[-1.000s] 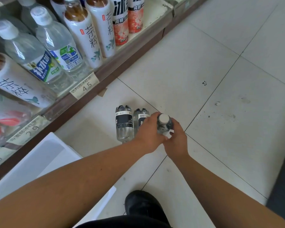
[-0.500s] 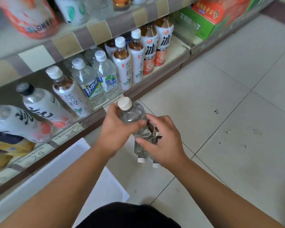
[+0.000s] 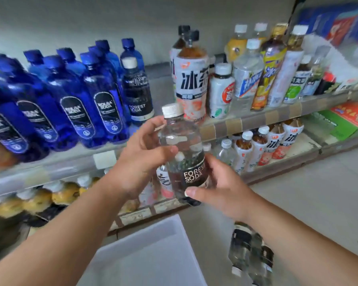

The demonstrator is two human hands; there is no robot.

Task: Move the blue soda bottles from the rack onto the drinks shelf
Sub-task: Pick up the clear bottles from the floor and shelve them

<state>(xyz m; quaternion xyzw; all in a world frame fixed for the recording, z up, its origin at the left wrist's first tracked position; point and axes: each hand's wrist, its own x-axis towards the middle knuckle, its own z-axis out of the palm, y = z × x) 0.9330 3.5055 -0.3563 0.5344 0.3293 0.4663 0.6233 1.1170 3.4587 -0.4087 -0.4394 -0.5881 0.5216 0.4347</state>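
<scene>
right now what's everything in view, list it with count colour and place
held soda bottle: one, clear with white cap and dark label, in front of the shelves
blue bottles: about ten, blue caps, upper shelf left
shelved soda bottle: one, dark label, white cap, right of the blue bottles
tea and juice bottles: many, mixed colours, upper shelf right
floor bottles: at least two, clear, lying on the floor
bin: one, white, on the floor
left hand: grips the held bottle's upper body
right hand: holds its lower part

A shop: price-tagged shelves of bottled drinks.
</scene>
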